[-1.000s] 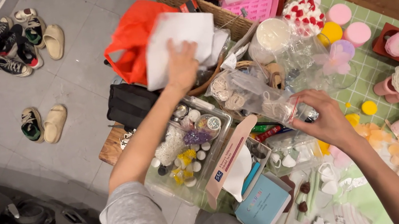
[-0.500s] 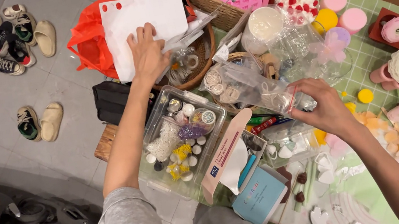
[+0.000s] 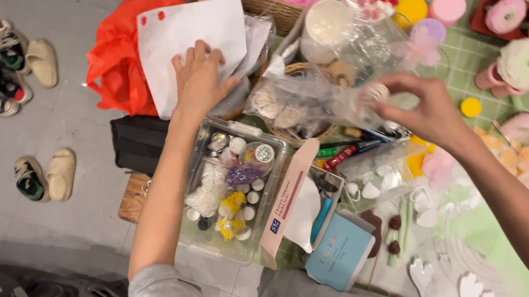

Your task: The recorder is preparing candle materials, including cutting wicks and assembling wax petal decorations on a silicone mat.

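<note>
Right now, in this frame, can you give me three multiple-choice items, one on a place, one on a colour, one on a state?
1. Where does the left hand rest?
A. on the white sheet
B. on the shoes
C. on the blue box

2. What colour is the bag beside the white sheet?
A. green
B. orange-red
C. black

3. What is the state of the right hand?
A. flat and empty on the mat
B. fingers closed on clear plastic wrap
C. out of view

Answers:
1. A, the left hand's fingers lie spread on the sheet.
2. B, the crumpled bag on the floor is orange-red.
3. B, the fingers pinch the wrap above the wicker basket.
</note>
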